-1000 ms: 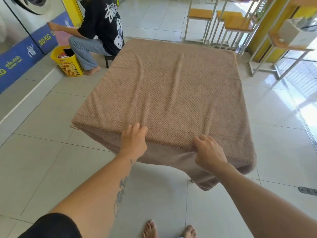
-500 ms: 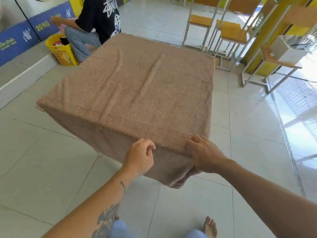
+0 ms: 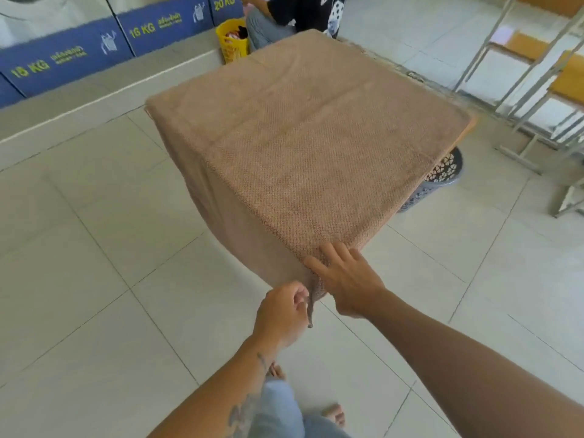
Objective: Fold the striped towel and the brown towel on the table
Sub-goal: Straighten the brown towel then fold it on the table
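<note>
A: Start at the fingers. What have they got?

B: The left hand has its fingers curled in against the thumb, pinching the tip of the brown towel where its near corner hangs down. The right hand is flat, with fingers straight and spread. It lies on the cloth right at that same corner and holds nothing.

A: And the towel itself?

B: It's spread wide over the table, the top face nearly smooth, with a couple of shallow ridges running across it. It drapes over the near and left edges — the table is hidden but for what looks like a sliver of orange edge at the far right corner.

A: How will it handle?

B: Soft and limp, I'd judge, with a waffle weave that gives the fingers plenty of bite, so it shouldn't slip. It's big, though, and lifting a single corner would likely drag the rest and bunch it. Better to take two corners of one edge, one per hand, and carry them across to the opposite edge.

A: The striped towel?

B: Not in view. There's a dark laundry basket on the tiled floor just beyond the table's right edge. A yellow basket stands past the far end, with a seated person beside it.
</note>
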The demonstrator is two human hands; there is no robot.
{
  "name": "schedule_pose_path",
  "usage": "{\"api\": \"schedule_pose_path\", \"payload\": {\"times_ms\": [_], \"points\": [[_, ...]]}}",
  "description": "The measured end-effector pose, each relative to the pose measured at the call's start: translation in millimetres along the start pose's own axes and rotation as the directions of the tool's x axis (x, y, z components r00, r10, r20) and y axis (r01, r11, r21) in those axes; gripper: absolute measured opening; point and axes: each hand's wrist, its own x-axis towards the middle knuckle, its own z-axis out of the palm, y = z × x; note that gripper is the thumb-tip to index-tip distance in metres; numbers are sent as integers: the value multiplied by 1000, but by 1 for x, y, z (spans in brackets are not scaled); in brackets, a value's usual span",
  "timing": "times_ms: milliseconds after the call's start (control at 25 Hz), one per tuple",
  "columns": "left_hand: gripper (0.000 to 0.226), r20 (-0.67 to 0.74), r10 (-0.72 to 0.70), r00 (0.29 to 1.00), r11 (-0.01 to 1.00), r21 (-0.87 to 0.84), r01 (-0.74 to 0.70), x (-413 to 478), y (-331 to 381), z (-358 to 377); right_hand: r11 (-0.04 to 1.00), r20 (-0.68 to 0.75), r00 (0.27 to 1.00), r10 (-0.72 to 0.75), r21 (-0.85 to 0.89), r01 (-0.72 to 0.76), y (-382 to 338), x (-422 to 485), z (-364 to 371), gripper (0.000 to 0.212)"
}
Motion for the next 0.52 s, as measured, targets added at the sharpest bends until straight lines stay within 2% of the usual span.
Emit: {"api": "schedule_pose_path", "payload": {"times_ms": [80, 240, 320, 440, 520], "points": [[16, -27, -49, 998, 999, 18, 50, -4, -3, 2, 999, -83, 996, -33, -22, 32, 1, 8, 0, 68], [18, -49, -172, 984, 985, -24, 171, 3, -8, 18, 989, -148, 978, -145, 12, 149, 15, 17, -2, 53], [29, -42, -225, 974, 972, -73, 221, 6, -1, 31, 982, -159, 973, -167, 66, 179, 21, 18, -3, 39], [40, -83, -272, 959, 943, -221, 248, 17, 9, 48, 948, -190, 975, -114, 273, 164, 29, 22, -6, 14], [45, -145, -281, 949, 941, -238, 242, 24, 16, 53, 896, -185, 980, -70, 419, 143, 34, 27, -11, 8]]}}
